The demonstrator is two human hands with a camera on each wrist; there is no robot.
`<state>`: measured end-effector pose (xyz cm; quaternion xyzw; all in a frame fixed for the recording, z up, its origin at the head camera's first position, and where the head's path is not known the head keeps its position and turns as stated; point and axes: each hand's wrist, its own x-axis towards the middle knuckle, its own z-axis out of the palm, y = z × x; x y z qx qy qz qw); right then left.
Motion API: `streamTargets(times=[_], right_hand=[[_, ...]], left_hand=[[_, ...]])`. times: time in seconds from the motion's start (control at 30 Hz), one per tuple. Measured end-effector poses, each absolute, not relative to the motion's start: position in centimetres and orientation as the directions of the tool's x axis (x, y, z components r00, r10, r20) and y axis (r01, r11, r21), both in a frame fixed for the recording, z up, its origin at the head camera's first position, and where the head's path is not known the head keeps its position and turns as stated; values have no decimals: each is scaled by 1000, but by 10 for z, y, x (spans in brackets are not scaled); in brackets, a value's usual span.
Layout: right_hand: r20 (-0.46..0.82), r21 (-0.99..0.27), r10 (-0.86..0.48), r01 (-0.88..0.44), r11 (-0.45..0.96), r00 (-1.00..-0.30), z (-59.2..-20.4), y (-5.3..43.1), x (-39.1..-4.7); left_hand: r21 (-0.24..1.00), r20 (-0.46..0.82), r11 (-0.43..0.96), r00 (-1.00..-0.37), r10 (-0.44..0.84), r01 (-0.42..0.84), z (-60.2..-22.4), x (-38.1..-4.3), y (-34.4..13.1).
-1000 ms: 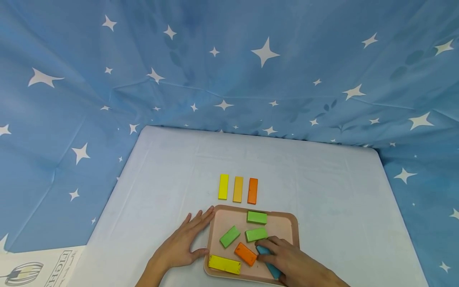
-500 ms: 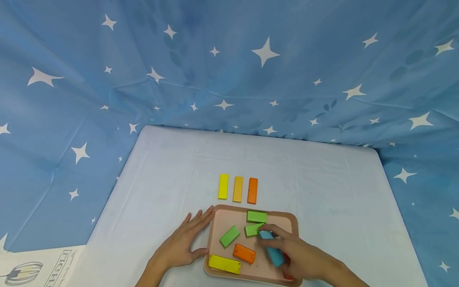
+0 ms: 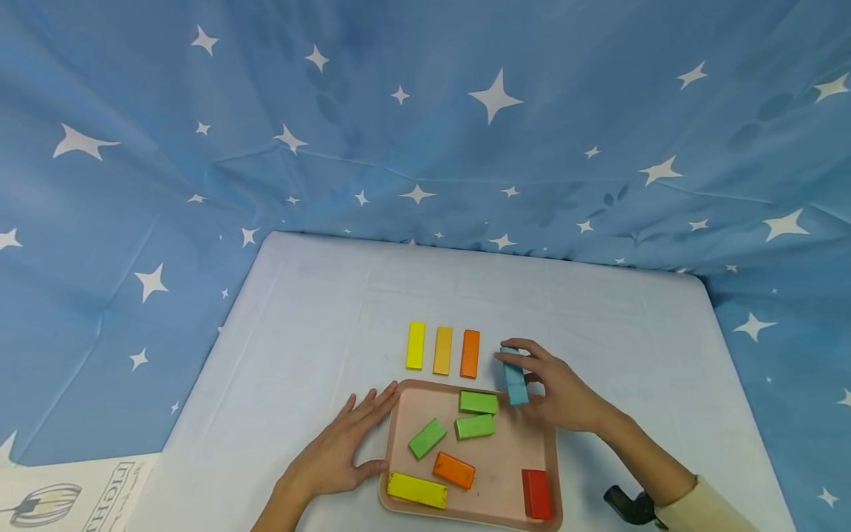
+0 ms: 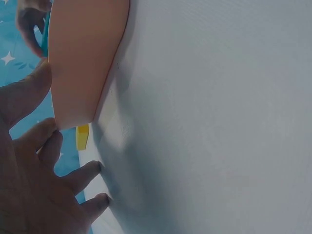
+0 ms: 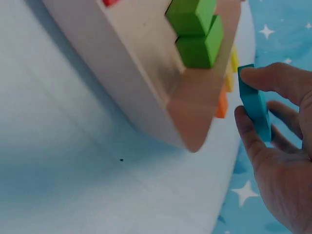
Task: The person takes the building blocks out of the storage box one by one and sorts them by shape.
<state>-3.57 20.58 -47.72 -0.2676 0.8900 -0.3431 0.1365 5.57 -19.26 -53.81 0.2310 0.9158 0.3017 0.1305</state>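
Note:
My right hand (image 3: 565,391) pinches a blue block (image 3: 515,386) between thumb and fingers, over the far right part of the pink tray's rim. In the right wrist view the same blue block (image 5: 257,109) is tilted, clear of the tray's corner. My left hand (image 3: 342,452) lies with fingers spread and straight, touching the left rim of the tray (image 3: 499,480). The left wrist view shows its thumb and a fingertip against the tray wall (image 4: 83,63). Past the tray, a yellow block (image 3: 415,346), a light orange block (image 3: 442,351) and an orange block (image 3: 469,355) stand in a row.
Inside the tray are three green blocks (image 3: 428,438), an orange block (image 3: 454,471), a yellow block (image 3: 417,490) and a red block (image 3: 537,494). A white cloth (image 3: 618,347) covers the table. Behind hangs a blue star-printed curtain (image 3: 372,155).
My right hand has lifted the blue block from the tray's lower right and carried it away toward the far right rim, uncovering the red block. The tray's orange block turned slightly; my left hand stayed put.

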Motion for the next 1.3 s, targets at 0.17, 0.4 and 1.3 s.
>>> streamTargets(times=[0.17,0.4,1.3], right_hand=[[-16,-733,-544,-360,577,-839,-495,203,-59],[-10,-739,-519,-343,580,-855,-516,196,-79],[-64,-561,-459,-349,751,-886,-526,183,-74]], left_hand=[[612,-109,715,-859,500,338,-537,55,-192],[619,-115,713,-860,497,329,-535,56,-192],[622,-91,700,-855,510,351,-535,56,-191]])
